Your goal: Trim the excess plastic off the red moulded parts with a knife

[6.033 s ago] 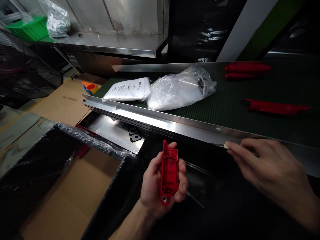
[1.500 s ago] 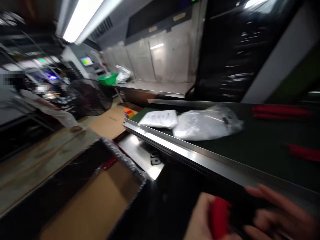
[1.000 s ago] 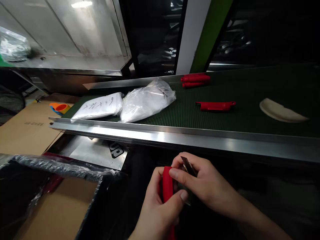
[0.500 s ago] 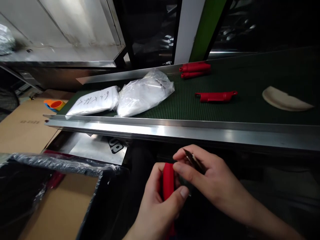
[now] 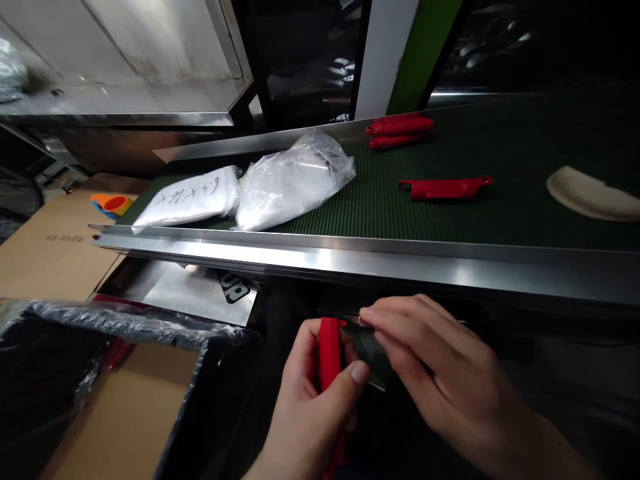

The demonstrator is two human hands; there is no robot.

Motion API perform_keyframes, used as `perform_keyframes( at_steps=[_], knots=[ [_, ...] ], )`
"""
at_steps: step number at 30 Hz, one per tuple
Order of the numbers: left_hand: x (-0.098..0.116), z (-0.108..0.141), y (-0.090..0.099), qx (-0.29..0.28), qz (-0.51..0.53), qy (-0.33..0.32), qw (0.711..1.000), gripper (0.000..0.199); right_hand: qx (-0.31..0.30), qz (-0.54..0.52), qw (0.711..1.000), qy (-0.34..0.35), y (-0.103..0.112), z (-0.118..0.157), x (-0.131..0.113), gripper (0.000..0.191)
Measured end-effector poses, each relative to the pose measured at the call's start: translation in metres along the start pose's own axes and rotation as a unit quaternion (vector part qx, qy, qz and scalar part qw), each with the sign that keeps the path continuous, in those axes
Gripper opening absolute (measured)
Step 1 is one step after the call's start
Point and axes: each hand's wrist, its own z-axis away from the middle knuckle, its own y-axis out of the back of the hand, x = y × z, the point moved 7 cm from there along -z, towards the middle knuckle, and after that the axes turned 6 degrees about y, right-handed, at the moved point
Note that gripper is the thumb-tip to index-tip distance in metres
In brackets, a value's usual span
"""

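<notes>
My left hand [image 5: 315, 400] is wrapped round a long red plastic part [image 5: 330, 357], held roughly upright below the conveyor's near rail, with the thumb across its side. Close to its upper end is my right hand [image 5: 440, 373], thumb and fingers pinched together. Something tiny and shiny shows at those fingertips, too small to name. Between the hands there is a dark, thin, flat piece with a pale lower edge [image 5: 377, 383]; what it is I cannot tell. On the green belt [image 5: 375, 213] lie another red plastic part [image 5: 447, 189] and a pair of similar red parts [image 5: 400, 131].
Two plastic-wrapped white packs [image 5: 187, 198] [image 5: 295, 180] lie on the belt's left. A pale half-round piece [image 5: 593, 193] is at right. The metal rail [image 5: 350, 253] runs in front. Lower left stands a plastic-lined box [image 5: 205, 353]; behind it are cardboard [image 5: 50, 247] and an orange-blue item [image 5: 113, 205].
My right hand has shifted slightly right, away from the red part. The dark pointed piece between its fingers no longer shows there. My left hand keeps its hold; the view has shifted slightly.
</notes>
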Motion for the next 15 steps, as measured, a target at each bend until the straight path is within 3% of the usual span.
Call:
perform_keyframes(
  at_steps=[5, 15],
  knots=[
    [0.003, 0.002, 0.003, 0.02, 0.015, 0.004, 1.0, 0.036, 0.005, 0.103, 0.992, 0.076, -0.002, 0.004, -0.01, 0.043],
    [-0.001, 0.001, -0.001, -0.018, 0.04, 0.011, 0.999, 0.031, -0.005, 0.102, 0.989, 0.107, -0.002, 0.003, -0.012, 0.047]
  ],
)
